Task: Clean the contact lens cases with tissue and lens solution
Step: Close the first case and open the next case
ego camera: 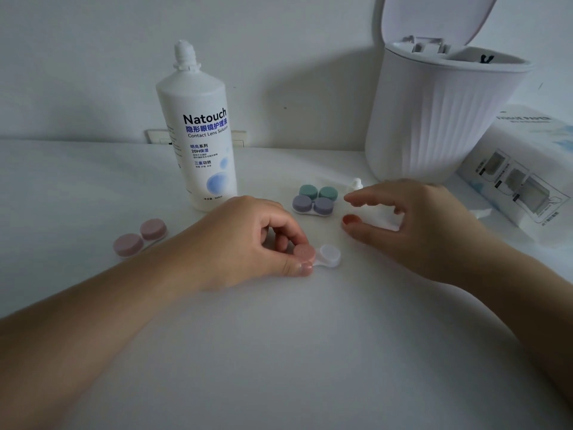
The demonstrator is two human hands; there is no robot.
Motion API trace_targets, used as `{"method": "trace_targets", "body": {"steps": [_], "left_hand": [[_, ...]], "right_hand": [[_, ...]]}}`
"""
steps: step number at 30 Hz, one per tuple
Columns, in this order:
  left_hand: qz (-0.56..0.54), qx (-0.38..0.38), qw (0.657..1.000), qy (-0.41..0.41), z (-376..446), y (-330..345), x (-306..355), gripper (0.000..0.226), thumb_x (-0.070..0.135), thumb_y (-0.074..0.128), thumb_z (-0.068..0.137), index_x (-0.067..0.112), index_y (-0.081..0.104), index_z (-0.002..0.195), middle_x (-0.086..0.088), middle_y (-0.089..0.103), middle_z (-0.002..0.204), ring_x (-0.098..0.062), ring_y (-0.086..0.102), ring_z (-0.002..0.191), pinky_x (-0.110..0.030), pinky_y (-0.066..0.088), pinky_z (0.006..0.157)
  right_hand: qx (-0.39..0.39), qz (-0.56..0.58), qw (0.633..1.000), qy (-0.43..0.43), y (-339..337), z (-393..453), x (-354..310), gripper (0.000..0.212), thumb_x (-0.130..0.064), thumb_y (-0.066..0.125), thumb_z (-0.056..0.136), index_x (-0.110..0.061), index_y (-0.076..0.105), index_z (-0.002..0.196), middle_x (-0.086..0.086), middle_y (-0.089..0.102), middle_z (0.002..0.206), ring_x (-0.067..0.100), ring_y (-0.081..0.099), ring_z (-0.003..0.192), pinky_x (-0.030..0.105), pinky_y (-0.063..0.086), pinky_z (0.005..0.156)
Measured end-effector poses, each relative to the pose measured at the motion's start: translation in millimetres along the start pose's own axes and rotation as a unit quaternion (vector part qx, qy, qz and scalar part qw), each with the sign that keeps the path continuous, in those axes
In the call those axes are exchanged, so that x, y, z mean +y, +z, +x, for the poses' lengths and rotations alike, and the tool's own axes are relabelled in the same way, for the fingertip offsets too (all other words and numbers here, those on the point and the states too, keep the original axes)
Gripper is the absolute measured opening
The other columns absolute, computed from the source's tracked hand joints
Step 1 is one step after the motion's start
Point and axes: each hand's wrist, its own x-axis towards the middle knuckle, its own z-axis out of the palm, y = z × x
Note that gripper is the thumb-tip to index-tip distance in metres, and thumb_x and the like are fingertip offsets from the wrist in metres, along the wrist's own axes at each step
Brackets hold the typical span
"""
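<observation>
A home, at a small white table set against a plain wall.

The white table (pixel 279 352) meets a bare painted wall (pixel 93 57) with a wall socket plate (pixel 238 138) just above the tabletop, partly hidden by a big bottle of contact lens solution (pixel 198 144). Personal-care things lie about: small coloured lens cases (pixel 314 200), a pink pair (pixel 139 236), a soft pack of tissue paper (pixel 524 181) at the right edge. A little ribbed white desktop bin (pixel 434 119) with its flip lid (pixel 434 17) raised stands at the back, as in a bedroom or bathroom corner.
</observation>
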Motion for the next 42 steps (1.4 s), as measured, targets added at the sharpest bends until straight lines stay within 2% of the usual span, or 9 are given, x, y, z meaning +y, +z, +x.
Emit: {"method": "trace_targets", "body": {"steps": [4, 8, 10, 13, 15, 18, 26, 31, 42], "left_hand": [[0.010, -0.001, 1.000, -0.002, -0.6, -0.5, 0.3, 0.023, 0.046, 0.088, 0.067, 0.035, 0.077, 0.084, 0.012, 0.066, 0.078, 0.000, 0.048, 0.056, -0.012, 0.038, 0.054], [0.008, 0.008, 1.000, 0.003, -0.8, -0.5, 1.3, 0.023, 0.044, 0.087, 0.065, 0.034, 0.077, 0.084, 0.013, 0.066, 0.077, 0.000, 0.049, 0.054, -0.011, 0.038, 0.054], [0.008, 0.009, 1.000, 0.004, -1.0, -0.1, 1.5, 0.023, 0.043, 0.087, 0.066, 0.033, 0.077, 0.083, 0.012, 0.066, 0.078, 0.000, 0.048, 0.054, -0.011, 0.038, 0.054], [0.013, 0.012, 1.000, 0.004, -1.0, 0.4, 1.4, 0.020, 0.040, 0.088, 0.068, 0.033, 0.076, 0.082, 0.013, 0.065, 0.081, 0.001, 0.050, 0.057, -0.010, 0.038, 0.056], [0.019, 0.012, 1.000, 0.007, -1.1, 0.5, 1.5, 0.020, 0.039, 0.089, 0.069, 0.034, 0.076, 0.083, 0.015, 0.063, 0.083, 0.002, 0.050, 0.059, -0.009, 0.038, 0.058], [0.028, 0.010, 0.999, 0.015, -1.2, 0.8, 1.5, 0.021, 0.039, 0.089, 0.070, 0.036, 0.077, 0.087, 0.015, 0.062, 0.085, 0.003, 0.052, 0.063, -0.009, 0.038, 0.060], [0.035, 0.000, 0.999, 0.036, -0.6, 2.7, 2.8, 0.019, 0.031, 0.087, 0.075, 0.034, 0.079, 0.091, 0.018, 0.060, 0.087, 0.011, 0.053, 0.069, -0.004, 0.036, 0.062], [0.050, 0.023, 0.998, 0.017, -2.3, 6.2, 4.7, 0.014, 0.036, 0.086, 0.074, 0.035, 0.078, 0.085, 0.017, 0.066, 0.081, 0.003, 0.054, 0.062, -0.010, 0.038, 0.058], [0.047, 0.046, 0.998, 0.001, -7.0, 12.9, 6.0, 0.013, 0.035, 0.084, 0.077, 0.031, 0.076, 0.085, 0.008, 0.070, 0.074, -0.005, 0.054, 0.058, -0.021, 0.048, 0.057]], "right_hand": [[-0.006, 0.090, 0.995, -0.042, -3.1, -5.4, -9.8, 0.033, -0.059, 0.066, 0.077, -0.036, 0.073, 0.099, -0.017, 0.065, 0.073, 0.005, 0.058, 0.063, 0.012, 0.043, 0.058], [-0.091, 0.100, 0.991, -0.013, 2.6, -9.2, -15.0, 0.039, -0.060, 0.074, 0.065, -0.038, 0.073, 0.097, -0.015, 0.055, 0.054, 0.001, 0.051, 0.051, 0.010, 0.040, 0.056], [-0.107, 0.096, 0.990, -0.012, 4.5, -7.8, -15.5, 0.037, -0.056, 0.076, 0.068, -0.036, 0.074, 0.099, -0.015, 0.054, 0.053, 0.003, 0.050, 0.050, 0.015, 0.042, 0.057], [-0.114, 0.111, 0.987, -0.010, 6.5, -6.7, -14.7, 0.028, -0.046, 0.079, 0.074, -0.032, 0.076, 0.099, -0.016, 0.052, 0.050, 0.006, 0.050, 0.048, 0.043, 0.057, 0.085], [-0.115, 0.126, 0.985, -0.006, 7.3, -7.0, -14.5, 0.022, -0.043, 0.079, 0.076, -0.033, 0.077, 0.095, -0.017, 0.052, 0.049, 0.006, 0.050, 0.048, 0.050, 0.056, 0.089], [-0.112, 0.134, 0.985, -0.009, 8.0, -7.1, -14.8, 0.018, -0.043, 0.078, 0.075, -0.036, 0.076, 0.092, -0.018, 0.052, 0.049, 0.005, 0.050, 0.049, 0.046, 0.057, 0.082], [-0.107, 0.150, 0.983, -0.008, 12.4, -5.9, -11.3, 0.019, -0.043, 0.078, 0.075, -0.034, 0.077, 0.091, -0.016, 0.052, 0.050, 0.006, 0.048, 0.049, 0.051, 0.054, 0.093], [-0.097, 0.157, 0.982, -0.029, 13.1, -4.0, -9.4, 0.018, -0.040, 0.082, 0.075, -0.032, 0.078, 0.091, -0.007, 0.059, 0.063, 0.006, 0.050, 0.057, 0.026, 0.044, 0.064], [-0.092, 0.173, 0.980, -0.031, 13.2, -5.7, -8.9, 0.019, -0.042, 0.082, 0.074, -0.030, 0.080, 0.089, -0.008, 0.056, 0.060, 0.005, 0.050, 0.057, 0.021, 0.040, 0.061]]}}
